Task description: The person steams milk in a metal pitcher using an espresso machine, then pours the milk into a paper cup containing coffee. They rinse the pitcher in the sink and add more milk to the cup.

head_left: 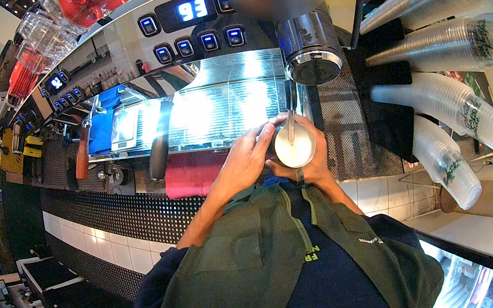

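A milk pitcher (282, 154) filled with pale, frothy milk (294, 149) is held upright in front of my body. The metal steam wand (291, 124) of an espresso machine (125, 43) dips into the milk. My right hand (316, 158) wraps the pitcher's right side, its thumb reaching across the near side. Cupped against the left and far side is my left hand (246, 154), its fingers partly hidden. The pitcher's handle (299, 175) points towards my chest. Below the wand's tip, the milk hides everything.
Left of the hands are a black-handled portafilter (161, 152), a wooden-handled one (83, 149), a small scale (124, 128) and a red cloth (194, 173). A black cylinder with a chrome rim (311, 48) hangs beyond the pitcher. Stacked plastic cups (440, 43) jut out at right.
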The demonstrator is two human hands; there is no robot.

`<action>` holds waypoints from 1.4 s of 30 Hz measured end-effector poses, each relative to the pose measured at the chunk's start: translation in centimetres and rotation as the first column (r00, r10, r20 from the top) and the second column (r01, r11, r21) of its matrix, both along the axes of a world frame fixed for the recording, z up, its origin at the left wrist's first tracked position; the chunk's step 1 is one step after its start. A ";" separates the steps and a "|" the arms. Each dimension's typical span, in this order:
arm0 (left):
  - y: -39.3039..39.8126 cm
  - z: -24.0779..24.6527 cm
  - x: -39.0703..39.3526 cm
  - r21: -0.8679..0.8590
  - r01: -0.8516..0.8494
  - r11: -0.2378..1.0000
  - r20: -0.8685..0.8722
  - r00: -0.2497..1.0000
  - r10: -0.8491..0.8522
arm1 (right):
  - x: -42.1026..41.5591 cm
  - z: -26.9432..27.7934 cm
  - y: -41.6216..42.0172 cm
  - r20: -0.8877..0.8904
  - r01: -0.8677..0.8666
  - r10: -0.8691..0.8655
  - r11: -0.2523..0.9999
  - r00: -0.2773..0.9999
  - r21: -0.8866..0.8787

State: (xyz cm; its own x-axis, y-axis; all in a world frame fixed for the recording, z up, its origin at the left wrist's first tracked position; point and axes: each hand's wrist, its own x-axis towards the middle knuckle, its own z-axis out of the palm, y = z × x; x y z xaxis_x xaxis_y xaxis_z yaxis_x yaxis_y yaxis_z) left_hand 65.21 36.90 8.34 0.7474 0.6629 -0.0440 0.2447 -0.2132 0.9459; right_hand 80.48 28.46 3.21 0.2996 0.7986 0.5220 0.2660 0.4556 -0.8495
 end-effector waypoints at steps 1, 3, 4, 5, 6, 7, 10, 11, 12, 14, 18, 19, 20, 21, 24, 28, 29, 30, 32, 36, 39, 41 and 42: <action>0.1 -0.2 -0.1 -0.012 0.004 1.000 -0.005 1.000 -0.004 | -0.1 0.0 0.0 -0.016 -0.001 0.001 1.000 1.000 0.000; 0.1 -0.2 0.0 -0.007 0.004 1.000 -0.001 1.000 -0.004 | -0.2 0.0 0.0 -0.047 -0.004 0.004 1.000 0.999 -0.001; -0.1 0.0 0.0 0.010 0.001 1.000 0.007 1.000 -0.001 | -0.2 0.1 0.0 -0.047 -0.005 0.005 1.000 0.999 -0.010; -0.1 0.2 0.1 0.027 -0.003 1.000 0.016 1.000 0.003 | -0.2 0.1 0.0 -0.046 -0.007 0.006 1.000 0.999 -0.018; -0.2 0.4 0.1 0.028 -0.005 1.000 0.010 1.000 0.004 | -0.2 0.1 -0.1 -0.046 -0.008 0.007 1.000 0.999 -0.026; -0.2 0.5 0.1 0.029 -0.006 1.000 0.004 1.000 0.006 | -0.1 0.1 0.0 -0.045 -0.006 0.005 1.000 0.999 -0.016; -0.3 1.0 0.1 0.037 -0.011 0.999 0.007 1.000 0.010 | -0.1 0.1 0.0 -0.047 -0.005 0.004 1.000 0.999 -0.002; -0.3 1.1 0.1 0.041 -0.012 0.999 0.012 1.000 0.012 | -0.1 0.0 0.0 -0.049 -0.005 0.005 1.000 0.999 -0.008; -0.3 0.9 0.1 0.033 -0.017 0.999 -0.007 1.000 0.017 | -0.1 -0.1 0.0 -0.050 -0.006 0.005 1.000 0.999 -0.014; -0.1 0.2 -0.1 0.016 -0.027 1.000 -0.044 0.999 0.027 | -0.1 0.0 -0.1 -0.058 -0.018 0.016 0.999 0.998 -0.030; -0.3 1.1 0.1 0.019 -0.003 1.000 -0.010 1.000 0.003 | 0.0 -0.2 -0.1 -0.060 -0.018 0.017 1.000 0.998 -0.026; -0.3 0.9 0.0 0.017 -0.006 1.000 -0.009 1.000 0.006 | 0.0 -0.2 -0.1 -0.046 -0.012 0.011 1.000 0.999 -0.028; -0.3 0.8 0.0 0.015 -0.009 1.000 -0.008 1.000 0.009 | 0.0 -0.2 -0.1 -0.032 -0.006 0.005 1.000 0.999 -0.030; -0.3 0.9 0.0 0.015 -0.009 1.000 -0.006 1.000 0.009 | 0.1 -0.2 -0.1 -0.018 0.000 -0.001 0.999 1.000 -0.032; -0.3 0.9 0.1 0.009 -0.009 1.000 -0.012 1.000 0.009 | 0.0 -0.2 0.0 -0.050 -0.008 0.007 1.000 0.999 -0.028; 0.0 0.1 0.0 0.018 -0.005 1.000 -0.013 1.000 0.006 | -0.1 -0.1 -0.1 -0.052 -0.012 0.010 0.999 0.999 -0.035; 0.0 0.1 0.0 0.030 -0.005 1.000 -0.003 1.000 0.005 | -0.1 -0.1 -0.1 -0.041 -0.005 0.003 1.000 0.999 -0.030; -0.1 0.2 0.0 0.030 -0.002 1.000 -0.001 1.000 0.002 | -0.1 -0.1 -0.1 -0.031 0.002 -0.003 1.000 1.000 -0.024; -0.1 0.7 0.0 0.032 0.005 0.999 0.003 1.000 -0.005 | 0.0 0.1 -0.1 -0.008 0.007 -0.007 1.000 1.000 -0.018; -0.1 0.9 0.0 0.015 0.004 1.000 -0.021 1.000 -0.003 | -0.1 -0.4 -0.1 -0.077 -0.019 0.017 0.999 0.997 -0.031; -0.3 1.0 0.1 0.036 0.000 0.999 0.014 1.000 -0.001 | -0.1 0.2 -0.2 -0.040 -0.008 0.006 0.999 0.999 -0.042; -0.2 0.7 0.1 0.040 -0.001 0.999 0.022 1.000 0.000 | 0.0 -0.1 -0.2 -0.046 -0.009 0.006 0.999 0.999 -0.049; -0.2 0.6 0.1 0.037 -0.002 0.999 0.016 1.000 0.001 | 0.0 -0.1 -0.2 -0.050 -0.008 0.006 0.999 0.999 -0.052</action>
